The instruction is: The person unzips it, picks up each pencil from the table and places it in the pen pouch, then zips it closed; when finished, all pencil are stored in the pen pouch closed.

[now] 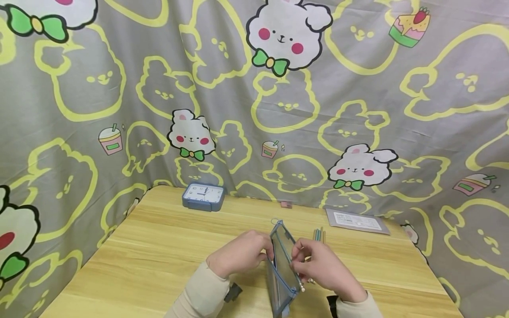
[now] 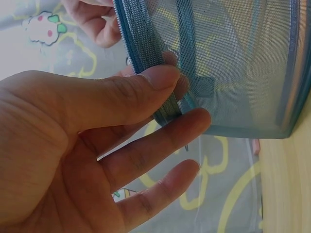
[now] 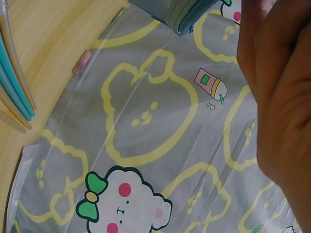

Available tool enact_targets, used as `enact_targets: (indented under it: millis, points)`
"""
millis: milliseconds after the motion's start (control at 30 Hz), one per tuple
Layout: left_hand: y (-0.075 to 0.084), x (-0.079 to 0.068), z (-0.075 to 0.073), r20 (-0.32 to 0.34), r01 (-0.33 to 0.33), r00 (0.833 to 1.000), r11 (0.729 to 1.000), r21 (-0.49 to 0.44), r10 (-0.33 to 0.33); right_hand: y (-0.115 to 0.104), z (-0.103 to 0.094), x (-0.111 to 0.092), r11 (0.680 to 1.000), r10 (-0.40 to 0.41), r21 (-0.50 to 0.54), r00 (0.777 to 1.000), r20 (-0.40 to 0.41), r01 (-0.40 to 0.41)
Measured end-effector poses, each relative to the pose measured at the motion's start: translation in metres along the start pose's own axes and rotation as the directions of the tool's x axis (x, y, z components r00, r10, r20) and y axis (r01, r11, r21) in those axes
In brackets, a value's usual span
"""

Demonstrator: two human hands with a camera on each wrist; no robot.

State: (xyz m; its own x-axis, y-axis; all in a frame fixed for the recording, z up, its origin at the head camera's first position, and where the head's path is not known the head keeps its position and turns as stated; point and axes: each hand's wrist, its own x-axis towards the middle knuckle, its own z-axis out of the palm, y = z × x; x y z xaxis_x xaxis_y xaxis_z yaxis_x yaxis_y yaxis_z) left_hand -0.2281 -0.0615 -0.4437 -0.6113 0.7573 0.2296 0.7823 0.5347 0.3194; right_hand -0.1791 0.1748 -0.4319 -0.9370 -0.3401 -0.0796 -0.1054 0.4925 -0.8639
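A blue mesh zip pouch (image 1: 278, 282) stands on the table with its top spread apart. My left hand (image 1: 244, 254) pinches the zipper edge on the left side. In the left wrist view, the thumb (image 2: 158, 80) presses on the zipper tape (image 2: 141, 34) while two other fingers extend freely. At the opposite edge, my right hand (image 1: 322, 265) holds the rim between curled thumb and index finger. Several slim pencils (image 1: 319, 234), teal and tan, lie just right of the pouch, partly hidden by the right hand. Through the mesh, a thin orange strip (image 2: 286, 63) shows along the bottom.
A blue clock (image 1: 203, 197) stands at the back left of the wooden table (image 1: 159, 247). At the back right lies a flat grey packet with a white label (image 1: 358, 221). A small pink piece (image 1: 286, 204) sits by the patterned curtain (image 1: 230, 101).
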Motion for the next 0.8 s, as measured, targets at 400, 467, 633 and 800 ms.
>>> enact_targets:
  millis: [400,467,633,800]
  points:
    - [0.001,-0.001,0.0,0.015,0.01,1.0,1.0,-0.005,-0.009,0.002,0.01,0.004,0.998,0.022,-0.065,0.997,-0.075,-0.027]
    - [0.001,-0.001,0.0,0.015,0.013,1.0,1.0,-0.003,-0.013,0.003,0.011,0.004,0.997,0.02,-0.075,0.997,-0.075,-0.026]
    - [0.0,-0.001,0.001,0.002,-0.004,1.0,1.0,-0.001,0.004,0.002,0.011,0.004,0.995,0.015,-0.099,0.997,-0.072,-0.022]
    - [-0.001,-0.001,0.001,0.008,-0.002,1.0,1.0,-0.003,0.002,0.002,0.012,0.006,0.993,0.014,-0.114,0.997,-0.07,-0.022]
